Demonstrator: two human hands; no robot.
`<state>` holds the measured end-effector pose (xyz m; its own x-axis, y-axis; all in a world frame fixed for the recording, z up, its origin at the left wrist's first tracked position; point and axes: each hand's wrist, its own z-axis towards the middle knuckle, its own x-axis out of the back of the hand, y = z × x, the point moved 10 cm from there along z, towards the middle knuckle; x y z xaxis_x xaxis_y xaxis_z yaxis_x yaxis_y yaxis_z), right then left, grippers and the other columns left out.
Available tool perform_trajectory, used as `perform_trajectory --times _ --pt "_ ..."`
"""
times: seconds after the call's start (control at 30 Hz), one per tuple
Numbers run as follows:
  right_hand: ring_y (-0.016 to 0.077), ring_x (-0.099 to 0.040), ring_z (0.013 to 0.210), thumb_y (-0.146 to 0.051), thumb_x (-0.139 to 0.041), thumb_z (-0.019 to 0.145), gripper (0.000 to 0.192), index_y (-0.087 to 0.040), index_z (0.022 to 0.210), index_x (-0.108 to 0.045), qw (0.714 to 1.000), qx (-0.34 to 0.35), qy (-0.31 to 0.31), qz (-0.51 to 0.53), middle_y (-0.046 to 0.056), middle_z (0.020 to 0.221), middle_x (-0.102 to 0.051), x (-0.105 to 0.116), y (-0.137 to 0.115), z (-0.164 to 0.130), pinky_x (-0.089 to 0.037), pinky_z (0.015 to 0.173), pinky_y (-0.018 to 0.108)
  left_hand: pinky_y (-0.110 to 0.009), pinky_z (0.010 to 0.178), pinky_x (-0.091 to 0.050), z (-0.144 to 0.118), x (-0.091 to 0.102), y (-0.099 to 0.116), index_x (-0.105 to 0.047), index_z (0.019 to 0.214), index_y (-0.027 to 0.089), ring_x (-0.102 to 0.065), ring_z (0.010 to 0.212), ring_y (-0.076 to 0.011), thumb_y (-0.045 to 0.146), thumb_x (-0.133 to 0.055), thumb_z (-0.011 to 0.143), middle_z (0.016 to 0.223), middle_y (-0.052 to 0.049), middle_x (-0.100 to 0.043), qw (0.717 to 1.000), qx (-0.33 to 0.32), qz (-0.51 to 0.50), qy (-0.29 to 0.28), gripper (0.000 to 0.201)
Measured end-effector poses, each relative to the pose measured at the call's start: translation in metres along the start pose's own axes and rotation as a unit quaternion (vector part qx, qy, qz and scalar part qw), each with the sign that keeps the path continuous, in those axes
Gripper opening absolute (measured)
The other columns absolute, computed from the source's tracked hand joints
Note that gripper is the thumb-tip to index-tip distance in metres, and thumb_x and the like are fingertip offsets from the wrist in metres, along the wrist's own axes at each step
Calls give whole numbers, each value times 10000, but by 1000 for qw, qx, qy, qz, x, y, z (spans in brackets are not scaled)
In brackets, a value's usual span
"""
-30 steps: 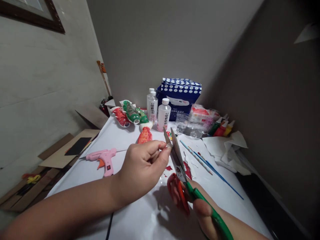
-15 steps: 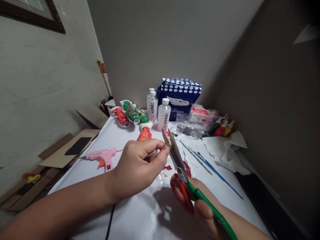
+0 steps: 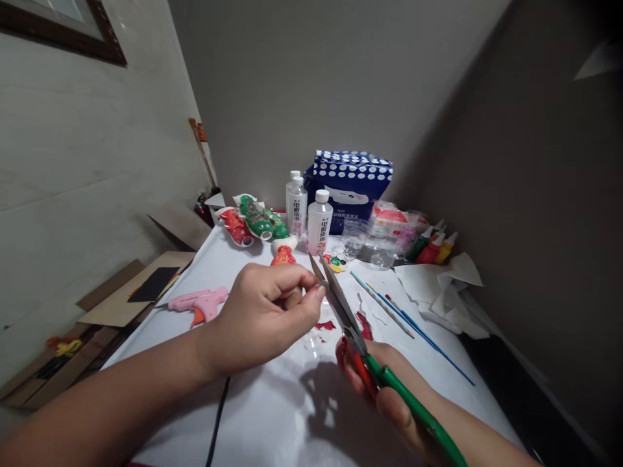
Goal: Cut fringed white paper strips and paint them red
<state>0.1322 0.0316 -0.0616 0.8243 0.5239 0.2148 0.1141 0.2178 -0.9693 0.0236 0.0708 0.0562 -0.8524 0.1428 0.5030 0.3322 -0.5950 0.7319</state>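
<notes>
My left hand (image 3: 265, 314) pinches a small clear piece between thumb and forefinger, right at the blades of the scissors (image 3: 341, 308). My right hand (image 3: 389, 395) grips the scissors by their red and green handles, low and right of centre. The blades point up and away from me, and are nearly closed at the pinched piece. Red scraps (image 3: 363, 324) lie on the white table (image 3: 272, 415) under the blades.
A pink glue gun (image 3: 197, 303) lies left, its black cord running toward me. Painted fish-shaped bottles (image 3: 256, 224), white bottles (image 3: 318, 220), a blue dotted pack (image 3: 350, 181), paint tubes (image 3: 431, 250), brushes (image 3: 389, 308) and crumpled paper (image 3: 448, 288) crowd the back and right. Cardboard lies on the floor at left.
The scissor blades have narrowed from open to nearly closed on the pinched piece. Both hands have drifted slightly left and toward me.
</notes>
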Motion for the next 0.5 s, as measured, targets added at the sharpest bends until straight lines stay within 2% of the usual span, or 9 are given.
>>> perform_trajectory --times 0.2,0.5 --pt "123 -307 565 -890 -299 731 680 -214 661 -340 999 3 7 -35 -25 610 -365 -1 -9 1 -280 487 242 -155 377 -210 1 1 1 -425 580 175 -252 406 -37 113 -538 795 449 98 -303 1000 6 -14 -2 250" --pt "129 -320 574 -889 -322 723 681 -212 645 -345 999 -9 -3 -45 -15 615 -367 -1 -11 2 -295 476 233 -143 367 -228 -1 4 0 -425 567 176 -265 401 -36 111 -546 781 443 96 -319 1000 23 -20 4 254"
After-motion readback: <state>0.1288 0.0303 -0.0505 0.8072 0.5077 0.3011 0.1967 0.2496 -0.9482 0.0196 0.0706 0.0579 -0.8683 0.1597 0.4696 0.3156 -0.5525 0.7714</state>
